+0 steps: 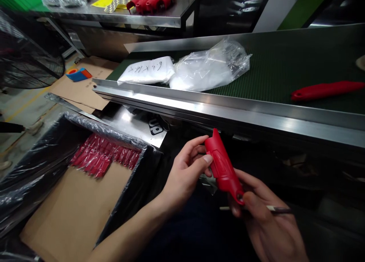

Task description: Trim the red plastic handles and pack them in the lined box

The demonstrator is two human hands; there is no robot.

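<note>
A red moulded plastic cover (221, 161) is held tilted between both hands, in front of the conveyor's near rail. My left hand (186, 167) grips its upper end, thumb on the front face. My right hand (265, 212) pinches the lower end, beside a small hole. A thin stick-like tool (278, 209), pale at the tip and dark at the back, also lies in my right hand; its kind is unclear. Another long red plastic part (326, 91) rests on the green conveyor belt (273, 72) at the right.
White plastic bags (205, 70) lie on the belt. At lower left stands a black-lined box (64, 119) with cardboard inside and several wrapped red parts (97, 153). Further red covers (152, 0) sit on a metal table (171, 17) behind. A fan (31, 49) stands at left, near orange-and-blue tape (79, 74).
</note>
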